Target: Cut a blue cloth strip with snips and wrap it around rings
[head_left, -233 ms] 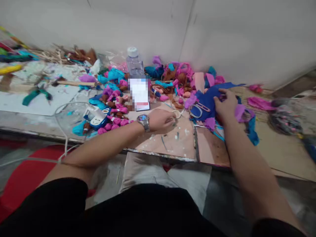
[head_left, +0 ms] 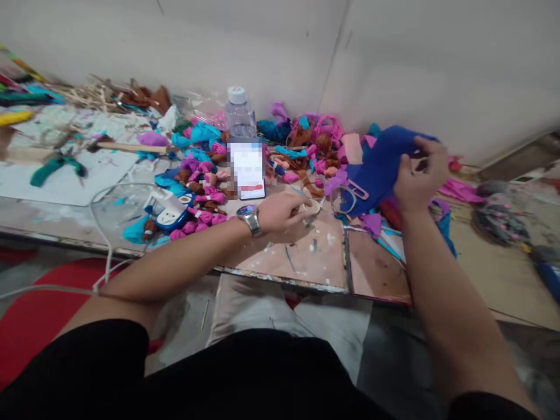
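1. At lower centre, the tabletop (head_left: 266,254) is offering a work area directly before the seated person, presumably for short reach.
2. At centre, the left hand (head_left: 282,214) is resting low, palm down, fingers curling beside a pale ring (head_left: 312,207). It is possibly steadying the ring; whether the fingertips are pinching it cannot be told.
3. Right of centre, a clear ring (head_left: 343,201) and a pink loop (head_left: 359,189) are lying side by side, evidently within easy reach.
4. At upper right, the right hand (head_left: 413,157) is working at the raised right part of a blue sheet (head_left: 378,166). Thumb and forefinger are standing apart; the raised material suggests a hold, but a firm pinch cannot be confirmed.
5. Above centre, a phone (head_left: 258,189) is standing upright before a bottle (head_left: 240,119), which is apparently serving as a prop so the screen is facing the person.
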A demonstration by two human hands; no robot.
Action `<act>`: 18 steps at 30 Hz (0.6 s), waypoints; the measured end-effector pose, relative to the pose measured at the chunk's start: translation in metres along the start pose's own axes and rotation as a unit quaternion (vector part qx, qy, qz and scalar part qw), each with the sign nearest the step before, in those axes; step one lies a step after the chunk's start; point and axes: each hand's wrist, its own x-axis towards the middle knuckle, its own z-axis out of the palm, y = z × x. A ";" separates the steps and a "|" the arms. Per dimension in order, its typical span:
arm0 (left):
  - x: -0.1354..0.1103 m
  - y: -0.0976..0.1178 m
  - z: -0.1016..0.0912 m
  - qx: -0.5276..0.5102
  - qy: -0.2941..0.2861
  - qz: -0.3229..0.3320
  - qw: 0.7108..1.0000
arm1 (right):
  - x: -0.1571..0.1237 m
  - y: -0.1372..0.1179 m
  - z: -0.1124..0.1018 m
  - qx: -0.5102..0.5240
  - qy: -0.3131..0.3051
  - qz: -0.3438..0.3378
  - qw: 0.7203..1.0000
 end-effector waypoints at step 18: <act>-0.002 0.024 -0.017 -0.630 0.099 -0.135 0.759 | -0.035 -0.170 -0.035 0.181 -0.335 0.015 0.925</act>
